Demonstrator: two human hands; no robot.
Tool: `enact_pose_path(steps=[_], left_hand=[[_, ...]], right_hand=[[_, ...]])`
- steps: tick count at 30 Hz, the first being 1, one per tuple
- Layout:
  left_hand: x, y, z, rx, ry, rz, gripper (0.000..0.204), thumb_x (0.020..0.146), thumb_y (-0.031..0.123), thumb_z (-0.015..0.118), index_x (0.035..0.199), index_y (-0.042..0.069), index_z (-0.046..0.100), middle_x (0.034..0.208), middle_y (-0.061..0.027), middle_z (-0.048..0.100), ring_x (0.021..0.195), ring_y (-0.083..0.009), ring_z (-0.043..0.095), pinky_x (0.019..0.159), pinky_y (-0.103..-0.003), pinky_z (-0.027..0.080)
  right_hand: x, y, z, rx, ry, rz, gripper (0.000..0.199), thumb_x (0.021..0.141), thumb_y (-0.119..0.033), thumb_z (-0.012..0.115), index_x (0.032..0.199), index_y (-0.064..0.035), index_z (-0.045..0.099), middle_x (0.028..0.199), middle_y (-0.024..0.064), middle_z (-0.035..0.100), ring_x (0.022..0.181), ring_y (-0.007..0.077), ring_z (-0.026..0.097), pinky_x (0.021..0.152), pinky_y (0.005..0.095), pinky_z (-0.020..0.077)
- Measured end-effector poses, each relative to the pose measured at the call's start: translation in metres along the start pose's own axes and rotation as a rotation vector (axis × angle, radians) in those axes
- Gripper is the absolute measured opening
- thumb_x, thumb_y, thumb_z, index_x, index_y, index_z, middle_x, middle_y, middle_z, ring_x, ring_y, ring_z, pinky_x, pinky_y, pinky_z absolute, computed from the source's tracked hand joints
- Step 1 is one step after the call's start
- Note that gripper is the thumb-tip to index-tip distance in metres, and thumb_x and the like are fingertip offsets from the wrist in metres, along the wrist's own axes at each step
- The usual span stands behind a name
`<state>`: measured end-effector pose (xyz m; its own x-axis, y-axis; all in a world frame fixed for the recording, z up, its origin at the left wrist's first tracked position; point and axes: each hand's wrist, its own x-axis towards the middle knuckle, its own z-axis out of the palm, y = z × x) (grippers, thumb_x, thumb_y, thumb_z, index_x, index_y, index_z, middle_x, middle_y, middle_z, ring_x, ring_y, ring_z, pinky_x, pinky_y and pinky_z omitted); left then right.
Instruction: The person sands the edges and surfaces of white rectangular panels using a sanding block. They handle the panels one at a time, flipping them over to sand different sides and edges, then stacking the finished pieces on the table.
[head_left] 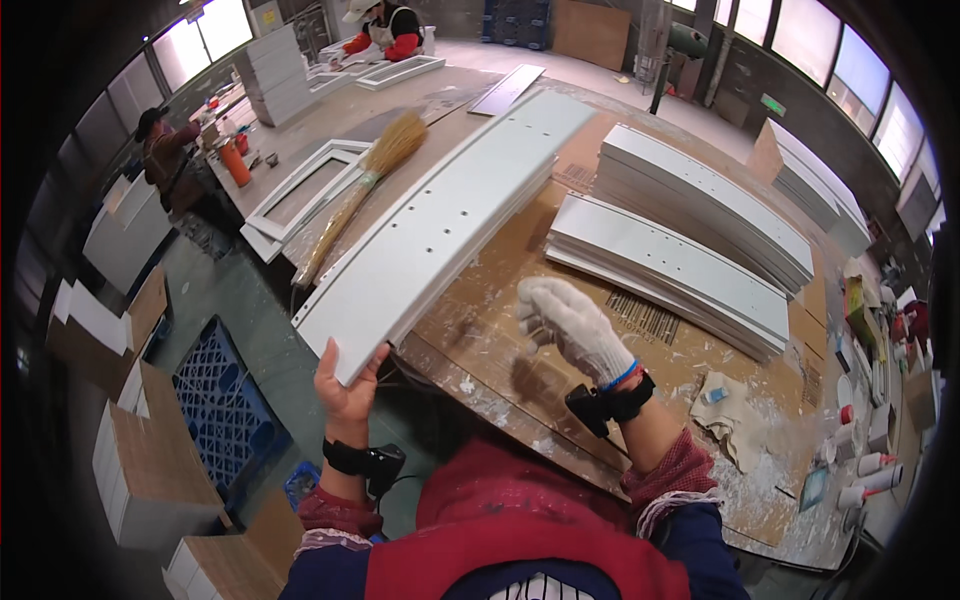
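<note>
My left hand [350, 390] is bare and grips the near end of a long white panel [430, 235] with small dark holes, its thumb on the edge. The panel slants away over the table's left part, with more white layers showing beneath its right edge. My right hand [572, 325], in a whitish knit glove, hovers over the cardboard [480, 310] on the table. Its fingers are loosely bent and apart, and I see nothing in them. Beyond it lie a stack of white panels [665, 265] and a second stack [705, 200].
A straw broom [365, 185] and white frames [310, 185] lie left of the panel. A rag [728, 420] and several bottles [875, 475] are at the right. A blue pallet [230, 400] lies on the floor. Two co-workers [385, 35] stand at the far left.
</note>
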<state>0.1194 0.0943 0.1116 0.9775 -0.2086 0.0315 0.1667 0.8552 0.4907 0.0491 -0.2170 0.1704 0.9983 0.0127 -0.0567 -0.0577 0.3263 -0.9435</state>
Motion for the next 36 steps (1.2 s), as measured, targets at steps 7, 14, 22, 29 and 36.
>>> enact_pose_path(steps=[7, 14, 22, 29, 36], left_hand=[[0.08, 0.001, -0.017, 0.057, 0.033, 0.019, 0.035, 0.09, 0.019, 0.056, 0.117, -0.002, 0.048, 0.113, -0.0166, 0.059, 0.099, -0.0322, 0.061, 0.089, -0.051, 0.05], [0.096, 0.015, -0.024, 0.154, 0.163, -0.118, 0.034, 0.09, 0.014, 0.055, 0.117, -0.004, 0.046, 0.114, -0.0203, 0.057, 0.105, -0.035, 0.059, 0.087, -0.051, 0.053], [0.093, 0.054, -0.018, 0.906, 0.237, -0.555, 0.064, 0.093, 0.051, 0.042, 0.084, -0.009, 0.062, 0.068, -0.0222, 0.065, 0.05, -0.0287, 0.064, 0.043, -0.034, 0.055], [0.038, 0.044, 0.057, 1.533, -0.19, -0.129, 0.074, 0.094, 0.057, 0.032, 0.066, -0.003, 0.065, 0.059, -0.0147, 0.064, 0.051, -0.0187, 0.062, 0.05, -0.027, 0.049], [0.109, -0.111, 0.098, 1.294, -0.505, -0.423, 0.057, 0.094, 0.034, 0.051, 0.13, -0.009, 0.04, 0.129, -0.023, 0.049, 0.114, -0.0236, 0.054, 0.087, -0.032, 0.048]], right_hand=[[-0.054, 0.02, -0.042, -0.003, 0.222, 0.144, 0.032, 0.093, -0.028, 0.055, 0.109, -0.0003, 0.054, 0.085, 0.0049, 0.058, 0.071, 0.0113, 0.057, 0.059, 0.0243, 0.0497], [-0.076, 0.029, -0.068, 0.014, 0.346, 0.157, 0.032, 0.093, -0.026, 0.055, 0.109, 0.0015, 0.054, 0.084, 0.0058, 0.058, 0.07, 0.0117, 0.057, 0.057, 0.0235, 0.0491], [-0.081, 0.025, -0.093, 0.021, 0.433, 0.103, 0.03, 0.092, -0.025, 0.056, 0.109, 0.0004, 0.054, 0.083, 0.0052, 0.059, 0.068, 0.0107, 0.057, 0.056, 0.0233, 0.0497], [-0.115, -0.006, -0.165, -0.101, 0.794, -0.072, 0.029, 0.091, -0.028, 0.059, 0.105, -0.0032, 0.056, 0.081, 0.0027, 0.058, 0.065, 0.0093, 0.056, 0.052, 0.0223, 0.0488], [-0.157, -0.027, -0.289, -1.343, 1.446, -0.09, 0.044, 0.089, -0.03, 0.058, 0.116, 0.0037, 0.051, 0.106, 0.0189, 0.059, 0.095, 0.0303, 0.057, 0.081, 0.0376, 0.0484]])
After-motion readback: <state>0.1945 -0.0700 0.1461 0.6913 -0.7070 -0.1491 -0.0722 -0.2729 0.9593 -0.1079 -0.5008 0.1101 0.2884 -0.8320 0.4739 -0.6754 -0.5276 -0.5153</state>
